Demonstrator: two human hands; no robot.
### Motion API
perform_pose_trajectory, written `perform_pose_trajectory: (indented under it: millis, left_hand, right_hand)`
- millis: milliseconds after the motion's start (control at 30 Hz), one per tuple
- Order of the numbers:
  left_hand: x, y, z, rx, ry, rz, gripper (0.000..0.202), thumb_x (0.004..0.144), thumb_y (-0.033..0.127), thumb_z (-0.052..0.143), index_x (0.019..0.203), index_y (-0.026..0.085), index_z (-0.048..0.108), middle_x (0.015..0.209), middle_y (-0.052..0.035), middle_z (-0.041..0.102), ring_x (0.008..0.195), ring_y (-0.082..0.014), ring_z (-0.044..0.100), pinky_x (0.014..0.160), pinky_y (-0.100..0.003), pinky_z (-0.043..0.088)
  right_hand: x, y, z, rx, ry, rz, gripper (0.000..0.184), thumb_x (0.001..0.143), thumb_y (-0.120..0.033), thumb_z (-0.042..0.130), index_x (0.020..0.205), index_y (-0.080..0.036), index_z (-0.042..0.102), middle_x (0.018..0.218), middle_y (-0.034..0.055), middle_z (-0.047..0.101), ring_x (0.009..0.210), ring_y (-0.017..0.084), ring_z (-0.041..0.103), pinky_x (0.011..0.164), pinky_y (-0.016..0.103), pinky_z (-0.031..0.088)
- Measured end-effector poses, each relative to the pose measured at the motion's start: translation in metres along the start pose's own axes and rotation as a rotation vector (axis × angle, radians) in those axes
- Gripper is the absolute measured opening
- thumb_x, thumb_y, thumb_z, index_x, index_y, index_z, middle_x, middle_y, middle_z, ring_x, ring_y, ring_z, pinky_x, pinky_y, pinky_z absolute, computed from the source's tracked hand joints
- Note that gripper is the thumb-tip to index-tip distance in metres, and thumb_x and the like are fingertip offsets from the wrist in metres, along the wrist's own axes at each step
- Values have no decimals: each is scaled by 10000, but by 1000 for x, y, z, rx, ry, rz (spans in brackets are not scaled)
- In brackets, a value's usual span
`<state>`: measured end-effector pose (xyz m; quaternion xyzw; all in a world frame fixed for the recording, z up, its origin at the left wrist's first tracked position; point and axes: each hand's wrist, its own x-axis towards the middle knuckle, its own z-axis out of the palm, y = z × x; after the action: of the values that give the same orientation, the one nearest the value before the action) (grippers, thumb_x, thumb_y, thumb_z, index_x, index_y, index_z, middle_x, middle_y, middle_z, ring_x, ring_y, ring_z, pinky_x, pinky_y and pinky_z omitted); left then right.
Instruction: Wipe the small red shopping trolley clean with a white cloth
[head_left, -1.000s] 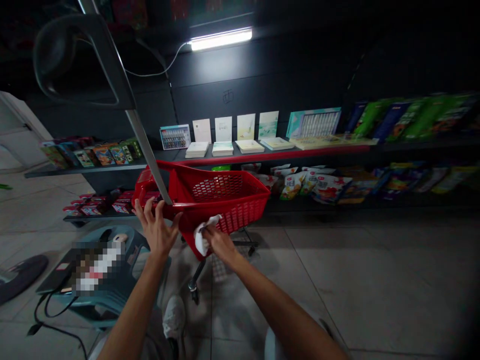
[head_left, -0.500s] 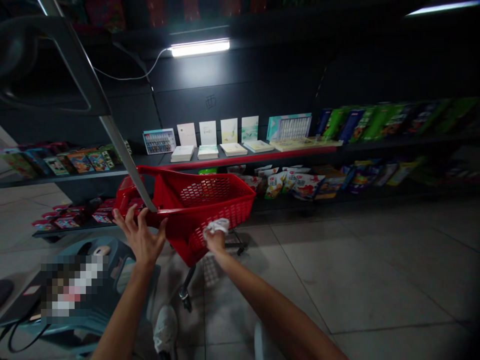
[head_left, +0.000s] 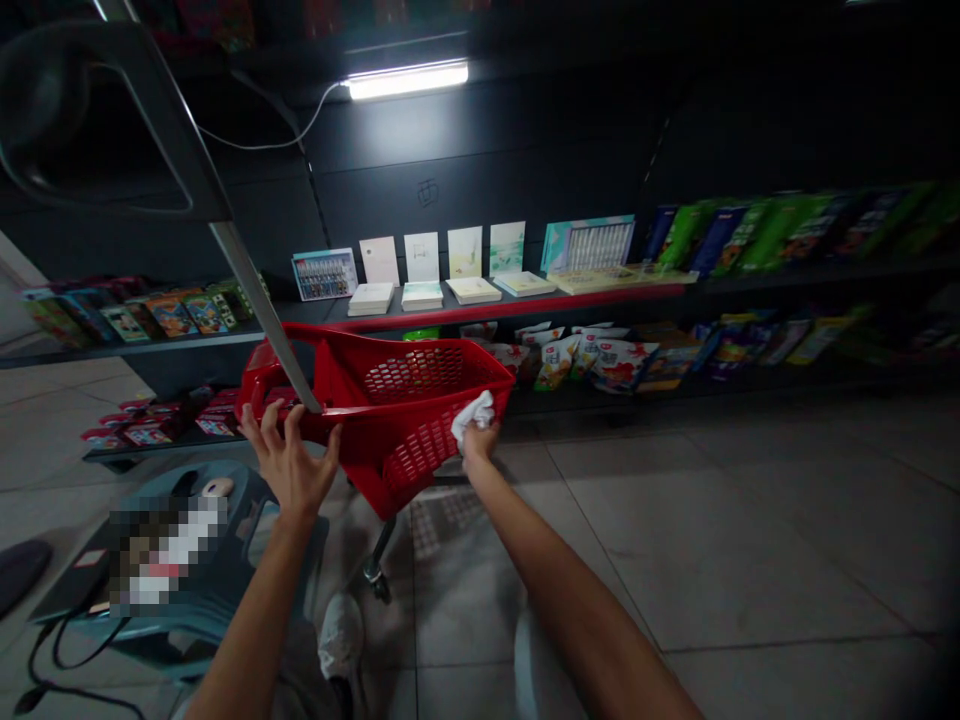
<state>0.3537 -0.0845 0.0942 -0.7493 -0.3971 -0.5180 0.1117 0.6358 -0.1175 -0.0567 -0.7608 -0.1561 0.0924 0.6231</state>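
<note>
"Just beyond the bare right hand, what's there?"
"A red, perforated plastic shopping cart. The bare left hand spreads at its rim; whether gripping, I can't tell."
"And the right?"
"Clutching a crumpled white cloth against the cart."

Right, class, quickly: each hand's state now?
Left hand: open, spread at the edge of the red cart.
Right hand: closed on a white cloth, at the cart's side.
</note>
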Motion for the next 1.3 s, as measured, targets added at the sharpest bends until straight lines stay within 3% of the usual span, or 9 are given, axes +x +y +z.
perform_pose_trajectory:
  millis: [167,300,433,533,667,767,933,1067,1300]
  left_hand:
    - [-2,4,-2,0,12,-16,527,835,485,740,1266,215,603,1447,-158,494,1576,-382,170,1283,-603,179]
    - [-4,5,0,31,31,-20,523,837,487,739,1265,216,609,1420,-151,516,1558,-377,213,1272,-593,217]
    - [-6,4,2,57,40,-17,512,845,486,735,1261,213,618,1399,-148,530,1543,-368,249,1268,-579,237]
    - [-7,3,1,40,24,-22,523,849,483,732,1279,210,613,1408,-150,523,1548,-368,231,1276,-589,207]
    - [-7,1,-1,7,-7,-33,540,852,482,728,1305,215,601,1437,-151,504,1564,-377,192,1273,-607,195]
    - [-6,-3,-3,18,-20,-25,530,858,478,727,1304,218,608,1443,-149,505,1563,-373,208,1257,-587,248]
    - [-1,-13,-4,35,-21,-12,510,857,478,732,1283,220,622,1447,-145,497,1567,-372,203,1239,-569,298]
    - [-1,-19,-5,15,-22,-32,511,853,475,735,1284,227,619,1464,-141,482,1574,-377,186,1248,-580,280]
    - [-1,-18,-8,-16,-68,-49,506,866,485,716,1293,234,612,1504,-145,444,1586,-378,140,1256,-600,271]
  right_hand:
    - [59,-1,-31,37,247,30,517,812,-181,490,1328,-147,511,1220,177,644,1118,269,652,975,383,525]
    - [23,16,-2,87,242,-17,571,747,-171,516,1316,-135,493,1220,173,626,1140,266,632,1023,401,511]
    - [-100,26,61,149,-32,-204,588,802,-200,520,1380,-161,424,1206,140,641,1093,250,641,981,418,546]
    - [-173,13,77,138,-218,-488,566,854,-152,530,1413,-223,472,1280,134,626,1202,263,611,1023,430,539]
    - [-177,-2,54,-166,-634,-1094,307,980,-153,523,1230,-260,664,1373,94,614,1280,251,584,1074,393,518]
    - [-155,17,39,-428,-740,-1292,220,998,-160,549,1115,-226,723,1256,98,685,1153,244,644,970,373,571]
    - [-139,60,30,-591,-773,-1213,302,936,-31,570,1126,-196,739,1214,93,705,1183,208,639,937,300,576]
    - [-105,46,15,-607,-758,-1074,284,917,-47,575,1065,-207,758,1280,97,685,1261,229,590,957,303,552]
    - [-35,22,-14,-245,-277,-660,358,823,-68,483,1048,-178,738,1100,92,679,1041,216,619,986,320,491]
